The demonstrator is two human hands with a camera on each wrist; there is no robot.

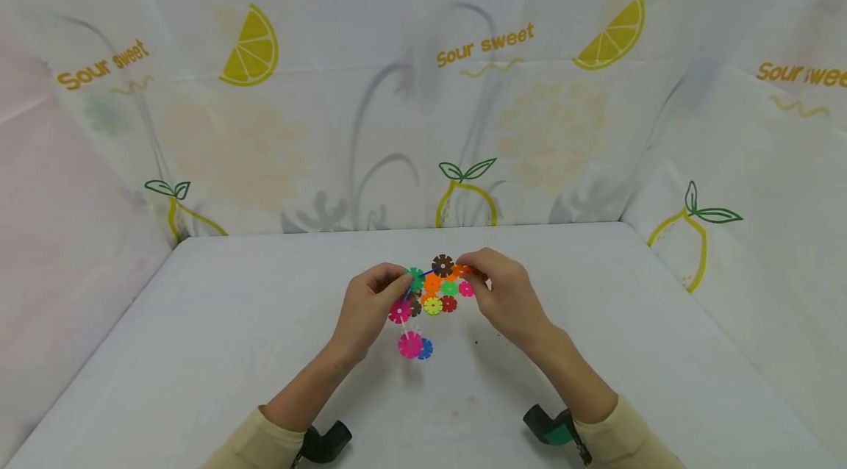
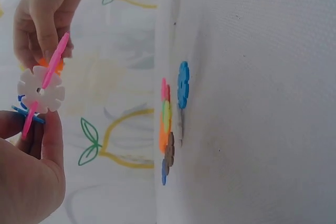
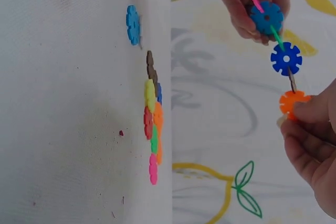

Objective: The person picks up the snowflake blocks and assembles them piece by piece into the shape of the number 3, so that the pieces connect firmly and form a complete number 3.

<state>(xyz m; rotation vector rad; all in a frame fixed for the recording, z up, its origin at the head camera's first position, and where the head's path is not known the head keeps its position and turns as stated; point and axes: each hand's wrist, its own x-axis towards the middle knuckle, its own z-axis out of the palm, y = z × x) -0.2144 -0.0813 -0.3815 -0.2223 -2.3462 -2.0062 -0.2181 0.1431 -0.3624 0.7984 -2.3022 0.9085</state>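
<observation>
A chain of notched plastic snowflake discs stretches between my two hands above the table. My left hand (image 1: 367,307) pinches it at a light blue disc (image 3: 266,18); a white disc (image 2: 41,89) and pink discs (image 1: 410,344) hang down from there. Between the hands run a green disc (image 1: 415,278), a dark blue disc (image 3: 286,59) and a brown disc (image 1: 442,265). At the far end, my right hand (image 1: 506,292) pinches an orange disc (image 3: 291,100) between thumb and fingers, next to the brown one. Fingers cover part of the orange disc.
Beneath the chain, several loose discs lie on the white table (image 1: 198,351), among them a yellow disc (image 1: 433,306) and a red disc (image 1: 448,303). Nearer me is a loose blue disc (image 1: 426,348). A printed lemon curtain (image 1: 317,123) stands behind the table.
</observation>
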